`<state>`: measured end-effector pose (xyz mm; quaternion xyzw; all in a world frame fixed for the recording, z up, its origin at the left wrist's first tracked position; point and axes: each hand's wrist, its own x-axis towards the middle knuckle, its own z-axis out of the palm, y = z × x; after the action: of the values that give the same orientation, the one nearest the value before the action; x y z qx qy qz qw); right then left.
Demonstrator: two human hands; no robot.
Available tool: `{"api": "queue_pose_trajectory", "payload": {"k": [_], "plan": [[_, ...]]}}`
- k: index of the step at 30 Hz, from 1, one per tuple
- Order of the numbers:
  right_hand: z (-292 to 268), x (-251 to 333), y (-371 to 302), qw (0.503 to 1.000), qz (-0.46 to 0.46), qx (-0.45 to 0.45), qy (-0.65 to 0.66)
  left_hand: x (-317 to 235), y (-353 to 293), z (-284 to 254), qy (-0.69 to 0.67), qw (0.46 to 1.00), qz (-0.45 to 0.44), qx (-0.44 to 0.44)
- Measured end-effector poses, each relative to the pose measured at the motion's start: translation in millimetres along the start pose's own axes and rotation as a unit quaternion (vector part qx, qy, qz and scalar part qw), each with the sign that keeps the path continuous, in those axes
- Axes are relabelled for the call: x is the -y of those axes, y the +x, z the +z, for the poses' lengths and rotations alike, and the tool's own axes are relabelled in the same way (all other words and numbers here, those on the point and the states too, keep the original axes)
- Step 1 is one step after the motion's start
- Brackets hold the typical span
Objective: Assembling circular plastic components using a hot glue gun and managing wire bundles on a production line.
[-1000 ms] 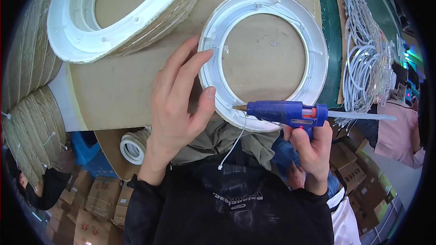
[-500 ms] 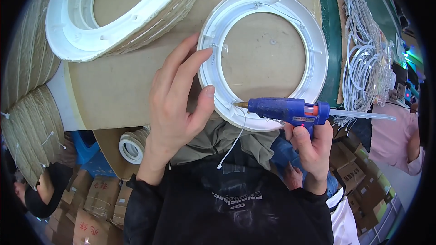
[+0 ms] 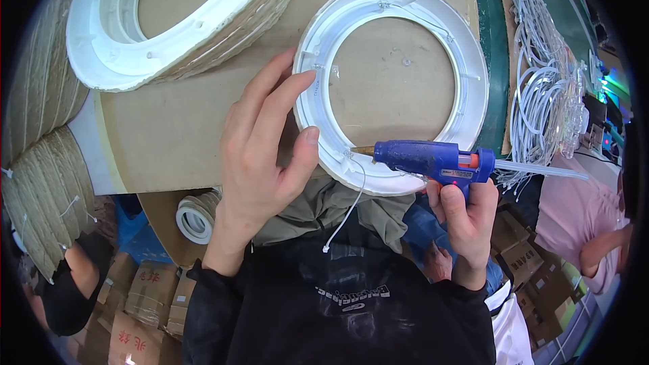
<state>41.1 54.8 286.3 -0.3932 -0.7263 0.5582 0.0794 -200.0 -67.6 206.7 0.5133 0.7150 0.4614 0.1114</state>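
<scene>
A white ring-shaped lamp frame (image 3: 473, 88) lies on the table, with clear strips running around its inner channel. My left hand (image 3: 257, 145) is open at its left side, fingers spread, fingertips and thumb resting on or close to the rim. In my right hand (image 3: 472, 220) is a blue hot glue gun (image 3: 416, 157), gripped by its handle. Its brass nozzle points left, close to the ring's lower-left channel, where a thin white wire (image 3: 351, 209) comes out. The wire hangs over the near edge and ends in a small white connector. A clear glue stick (image 3: 541, 169) sticks out behind the gun.
Stacked white rings (image 3: 115, 61) with tan sides stand on the tabletop (image 3: 169, 142) at upper left. Bundled white wires (image 3: 541, 88) lie at right. Cardboard boxes (image 3: 152, 290) sit lower left; a cardboard bin (image 3: 162, 220) is below the table. People are at both sides.
The glue gun has lifted slightly and shifted a little right, with its nozzle slightly higher. My left hand and the ring stay put. People at both sides have moved.
</scene>
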Motion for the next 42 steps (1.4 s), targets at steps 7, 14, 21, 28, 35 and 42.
{"api": "queue_pose_trajectory", "payload": {"k": [7, 14, 21, 28, 35, 42], "plan": [[2, 2, 0, 1.000, 0.000, -0.015, -0.007, -1, 0, -1, -0.002, 1.000, -0.003, 0.000], [0, 1, -1, 0.999, -0.003, -0.013, -0.031, 0, 0, 1, -0.002, 1.000, 0.001, -0.002], [-8, 2, -35, 0.989, 0.021, -0.112, 0.092, -1, 0, -4, -0.005, 1.000, -0.001, -0.005], [-4, -13, -72, 0.967, -0.001, -0.253, 0.007, -5, -2, -3, -0.034, 0.998, -0.056, 0.025], [1, -15, -81, 0.976, 0.058, -0.202, 0.050, -5, -3, 1, -0.015, 0.998, -0.049, 0.026], [1, -17, -74, 0.980, 0.020, -0.199, -0.007, -6, -3, -1, -0.011, 0.999, -0.044, 0.025]]}}
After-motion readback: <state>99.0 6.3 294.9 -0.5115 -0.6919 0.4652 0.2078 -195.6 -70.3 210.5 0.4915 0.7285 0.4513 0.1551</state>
